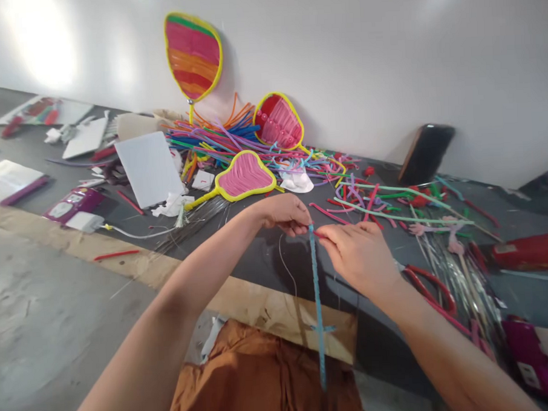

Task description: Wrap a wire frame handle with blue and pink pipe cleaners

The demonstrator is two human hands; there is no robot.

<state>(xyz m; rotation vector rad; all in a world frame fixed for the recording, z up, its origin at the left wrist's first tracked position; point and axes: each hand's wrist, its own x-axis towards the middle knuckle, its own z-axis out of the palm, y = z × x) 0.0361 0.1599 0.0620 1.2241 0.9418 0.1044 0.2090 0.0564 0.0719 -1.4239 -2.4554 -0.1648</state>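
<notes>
My left hand (287,215) is pinched closed at the top end of a light-blue twisted pipe cleaner (316,282), which hangs down past the table edge with a short crosspiece low on it. Close beside it, my right hand (360,250) pinches a short red pipe cleaner (318,233) whose tip reaches the blue one's top; whether they are joined is too small to tell. Just beyond my hands lies a pink fan-shaped piece (247,176) with a yellow edge and handle.
Behind stand a striped fan-shaped piece (193,56) and a red-pink one (278,121), around a heap of coloured pipe cleaners (216,138). A phone (426,153) leans at the wall. Red-handled scissors (429,289) lie right; a white card (149,168) and purple device (74,204) are left.
</notes>
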